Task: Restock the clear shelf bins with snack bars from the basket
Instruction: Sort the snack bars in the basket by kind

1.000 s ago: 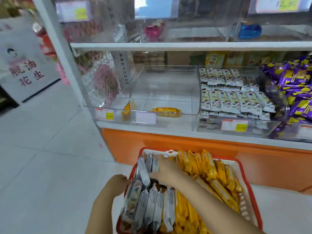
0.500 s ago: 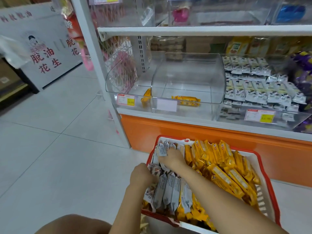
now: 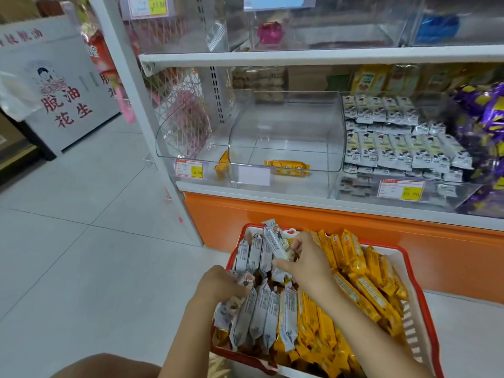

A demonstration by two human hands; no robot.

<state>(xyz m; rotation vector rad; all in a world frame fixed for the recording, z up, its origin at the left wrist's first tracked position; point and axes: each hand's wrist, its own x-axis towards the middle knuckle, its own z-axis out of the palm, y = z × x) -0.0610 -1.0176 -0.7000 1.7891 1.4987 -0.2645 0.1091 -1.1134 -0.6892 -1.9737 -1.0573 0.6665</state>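
We grab bars (image 3: 262, 315) in the basket (image 3: 418, 271): right hand (image 3: 304, 264) pinches one, left hand (image 3: 218, 285) grips some. Next, lift them up to a bin (image 3: 286, 124).

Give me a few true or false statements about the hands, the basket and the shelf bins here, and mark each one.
1. The right hand grips a silver-wrapped bar over the basket. True.
2. The middle clear bin is packed full of yellow bars. False: a single yellow bar lies in it.
3. The basket holds both silver-wrapped bars and yellow bars. True.
4. The left hand is reaching into a shelf bin. False: it is down in the basket among the silver-wrapped bars.
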